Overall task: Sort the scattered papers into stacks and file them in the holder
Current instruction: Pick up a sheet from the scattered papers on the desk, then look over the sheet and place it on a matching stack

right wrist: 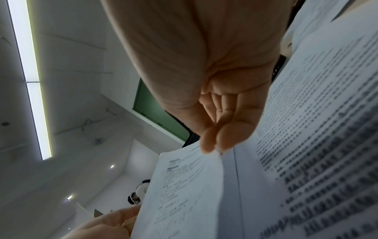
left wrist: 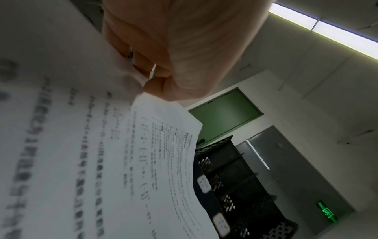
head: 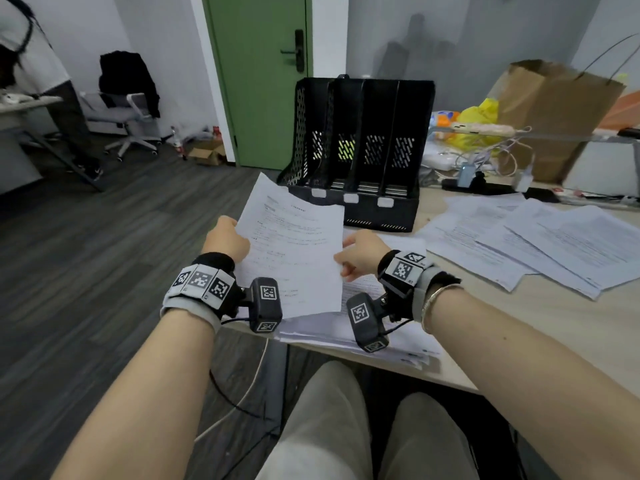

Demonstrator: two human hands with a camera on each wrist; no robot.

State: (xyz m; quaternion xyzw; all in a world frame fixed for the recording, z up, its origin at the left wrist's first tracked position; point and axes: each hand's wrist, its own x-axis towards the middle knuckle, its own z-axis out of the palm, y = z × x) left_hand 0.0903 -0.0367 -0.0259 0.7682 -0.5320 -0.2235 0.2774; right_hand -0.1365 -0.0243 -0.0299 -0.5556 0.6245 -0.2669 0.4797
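Printed white sheet, slightly curled, held aloft.

Both forearms are bare. The left wrist wears a grey band with a black cuff above it, ringed by white tiles printed with black square codes. A black camera block hangs from it, coded on two faces, trailing a thin black cable. The right wrist carries a matching band, tiles and camera block, plus a thin silver bangle. Light beige trousers cover the legs at the frame's bottom.
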